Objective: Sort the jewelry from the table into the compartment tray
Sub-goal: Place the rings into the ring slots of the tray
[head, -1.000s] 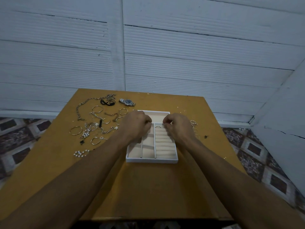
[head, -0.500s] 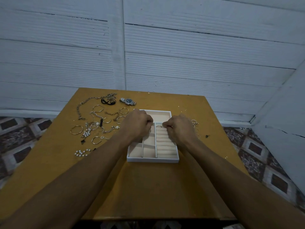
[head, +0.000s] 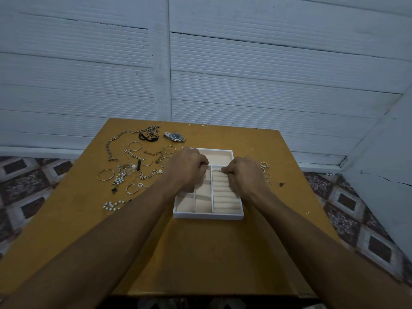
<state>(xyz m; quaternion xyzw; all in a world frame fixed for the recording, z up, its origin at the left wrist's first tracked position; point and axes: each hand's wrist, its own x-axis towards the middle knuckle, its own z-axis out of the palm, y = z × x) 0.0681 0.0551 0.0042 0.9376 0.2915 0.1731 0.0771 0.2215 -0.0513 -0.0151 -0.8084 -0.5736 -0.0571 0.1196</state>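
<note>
The white compartment tray with beige lining sits mid-table. My left hand hovers over its left compartments, fingers curled by the divider, with nothing visible in it. My right hand lies over the ring rolls on the right side. Its fingertips pinch a small gold ring seated in the top roll. Loose jewelry lies left of the tray: a chain necklace, gold hoops, a pearl piece and a silver watch. Several rings lie right of the tray.
The yellow-brown table stands against a white panelled wall. A black hair tie lies beside the watch. A small dark item sits near the right edge. Patterned floor tiles show on both sides.
Both hands stay over the far half of the tray in nearly the same places. The gold ring has not moved in the top roll.
</note>
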